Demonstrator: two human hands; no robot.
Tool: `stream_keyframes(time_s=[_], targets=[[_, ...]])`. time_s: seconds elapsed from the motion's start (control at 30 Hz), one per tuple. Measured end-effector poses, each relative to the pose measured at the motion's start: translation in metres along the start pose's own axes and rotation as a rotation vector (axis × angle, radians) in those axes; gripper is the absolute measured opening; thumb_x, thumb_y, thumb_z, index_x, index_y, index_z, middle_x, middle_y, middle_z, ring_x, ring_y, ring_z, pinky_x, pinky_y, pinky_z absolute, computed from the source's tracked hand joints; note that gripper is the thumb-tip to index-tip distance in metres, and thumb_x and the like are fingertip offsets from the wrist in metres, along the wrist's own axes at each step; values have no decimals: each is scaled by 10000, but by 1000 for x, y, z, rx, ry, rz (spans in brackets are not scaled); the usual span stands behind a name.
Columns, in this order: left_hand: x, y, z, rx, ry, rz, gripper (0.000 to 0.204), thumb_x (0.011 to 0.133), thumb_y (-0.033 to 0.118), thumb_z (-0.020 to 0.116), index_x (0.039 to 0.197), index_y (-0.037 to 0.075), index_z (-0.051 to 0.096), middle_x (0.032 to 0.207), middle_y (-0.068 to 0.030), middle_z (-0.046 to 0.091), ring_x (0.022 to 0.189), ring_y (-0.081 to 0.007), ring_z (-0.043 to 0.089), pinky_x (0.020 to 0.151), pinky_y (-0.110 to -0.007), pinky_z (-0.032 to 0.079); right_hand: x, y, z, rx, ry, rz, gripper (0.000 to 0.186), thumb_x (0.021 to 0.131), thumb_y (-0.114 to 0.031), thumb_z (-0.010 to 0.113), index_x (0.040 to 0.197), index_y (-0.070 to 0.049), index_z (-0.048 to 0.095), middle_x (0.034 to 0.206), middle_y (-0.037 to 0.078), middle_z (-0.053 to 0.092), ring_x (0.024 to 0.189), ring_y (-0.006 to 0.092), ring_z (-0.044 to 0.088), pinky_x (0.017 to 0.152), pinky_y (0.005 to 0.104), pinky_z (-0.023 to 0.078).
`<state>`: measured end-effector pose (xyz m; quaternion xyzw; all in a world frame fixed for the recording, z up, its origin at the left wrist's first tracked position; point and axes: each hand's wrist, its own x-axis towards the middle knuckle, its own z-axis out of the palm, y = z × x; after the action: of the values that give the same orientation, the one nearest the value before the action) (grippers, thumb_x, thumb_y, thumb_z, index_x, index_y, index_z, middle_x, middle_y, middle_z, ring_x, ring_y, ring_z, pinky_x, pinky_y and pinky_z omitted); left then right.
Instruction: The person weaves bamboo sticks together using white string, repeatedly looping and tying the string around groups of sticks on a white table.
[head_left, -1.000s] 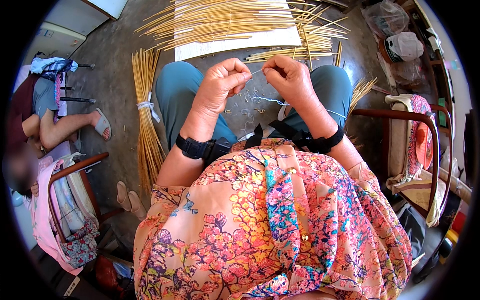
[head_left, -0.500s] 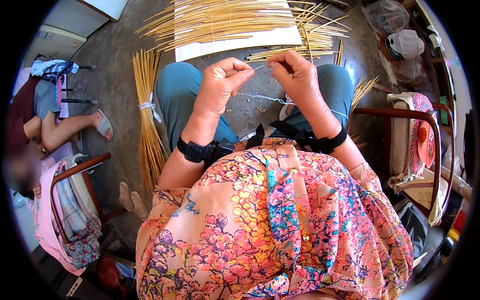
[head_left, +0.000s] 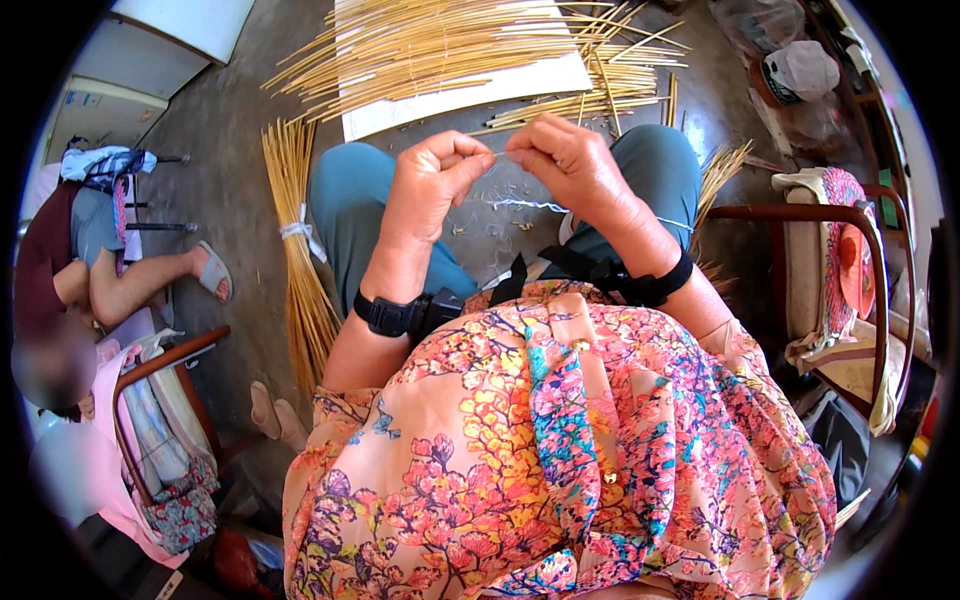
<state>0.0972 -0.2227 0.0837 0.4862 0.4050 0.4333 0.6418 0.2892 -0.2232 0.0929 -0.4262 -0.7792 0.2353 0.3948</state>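
Observation:
My left hand (head_left: 430, 188) and my right hand (head_left: 575, 172) are raised between my knees (head_left: 655, 170), both closed in a pinch on a thin pale thread (head_left: 502, 156), their fingertips close together. Below them a white twisted string (head_left: 530, 204) runs toward my right thigh. Long yellow straw stalks (head_left: 420, 45) lie spread beyond my hands on a white sheet (head_left: 375, 118). A bundle of straw (head_left: 305, 290) tied with white cloth lies left of my left knee; another bundle (head_left: 722, 175) shows past my right knee.
Another person (head_left: 75, 240) is at the far left, beside a wooden-armed chair (head_left: 165, 355) draped with cloth. A second chair (head_left: 800, 260) with cushions stands at my right. Slippers (head_left: 280, 420) lie on the floor (head_left: 225, 150). Plastic bags (head_left: 805, 70) sit at the upper right.
Compared with half a second ago, my pinched fingertips are lower and nearer each other, my right hand having moved down and left. The view has shifted slightly.

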Motion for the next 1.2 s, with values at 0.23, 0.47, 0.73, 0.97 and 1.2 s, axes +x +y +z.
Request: stream_keyframes(time_s=[0.23, 0.47, 0.73, 0.97, 1.2], targets=[[4, -14, 2, 150, 62, 52, 39, 816, 66, 672, 825, 33, 655, 631, 44, 567, 541, -12, 438, 481, -171, 314, -8, 3, 8, 344, -120, 295, 140, 853, -139, 595, 824, -4, 620, 693, 71, 589, 623, 150, 551, 557, 261, 433], [11, -33, 14, 363, 92, 281, 41, 824, 62, 680, 838, 27, 665, 651, 22, 593, 586, -24, 501, 521, -190, 397, -7, 12, 9, 1090, -93, 702, 104, 799, -145, 649, 751, -54, 668, 635, -5, 560, 525, 50, 409, 481, 201, 306], [4, -35, 29, 414, -92, 196, 31, 816, 49, 676, 824, 25, 658, 641, 4, 594, 529, -44, 487, 486, -210, 395, -11, 33, 11, 439, 111, 495, 148, 807, -157, 678, 841, -14, 696, 723, 25, 638, 703, 107, 583, 635, 265, 472], [8, -28, 14, 431, 21, 296, 94, 872, 66, 585, 783, 35, 584, 684, 26, 536, 636, -49, 463, 576, -202, 379, -12, 30, -4, 513, -393, 563, 135, 776, -184, 689, 798, -51, 696, 687, -4, 639, 632, 74, 537, 596, 257, 453], [12, -35, 9, 226, 39, 276, 96, 873, 99, 612, 790, 55, 593, 688, 36, 534, 619, -51, 451, 569, -194, 365, -13, 19, 5, 585, -226, 541, 53, 789, -70, 698, 795, -23, 673, 711, -33, 572, 659, 25, 483, 570, 200, 386]])
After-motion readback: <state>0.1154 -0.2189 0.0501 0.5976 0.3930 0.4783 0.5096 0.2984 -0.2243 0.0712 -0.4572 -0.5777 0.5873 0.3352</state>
